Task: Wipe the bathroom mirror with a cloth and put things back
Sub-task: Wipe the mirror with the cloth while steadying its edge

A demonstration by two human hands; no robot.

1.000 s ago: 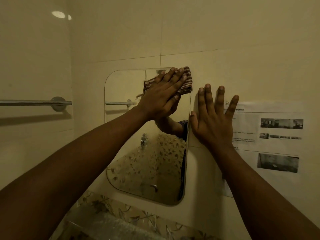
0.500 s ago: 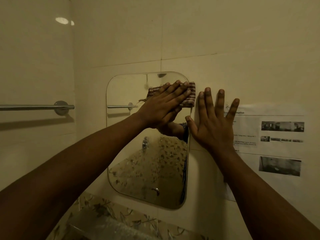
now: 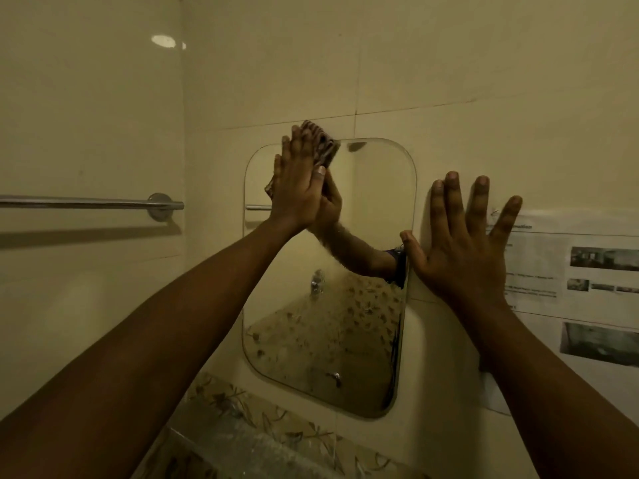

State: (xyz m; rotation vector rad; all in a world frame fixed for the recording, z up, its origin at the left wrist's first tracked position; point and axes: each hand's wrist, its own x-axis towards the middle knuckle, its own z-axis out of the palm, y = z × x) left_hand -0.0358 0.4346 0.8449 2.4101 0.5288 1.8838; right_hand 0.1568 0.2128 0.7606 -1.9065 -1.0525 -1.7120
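Note:
A rounded rectangular mirror [image 3: 366,209] hangs on the tiled wall. My left hand [image 3: 299,183] presses a striped cloth [image 3: 321,141] flat against the mirror's top left corner; the cloth sticks out above my fingers and a bit shows at the left of my palm. The glass reflects my hand and forearm. My right hand [image 3: 460,243] lies flat on the wall just right of the mirror, fingers spread, thumb touching the mirror's right edge.
A chrome towel rail [image 3: 86,203] runs along the left wall. A printed paper sheet [image 3: 587,281] with photos is stuck to the wall at the right. A glass shelf [image 3: 235,444] sits below the mirror, over a floral tile band.
My left hand slid the cloth from the mirror's top right corner across to its top left corner. My right hand stayed flat on the wall.

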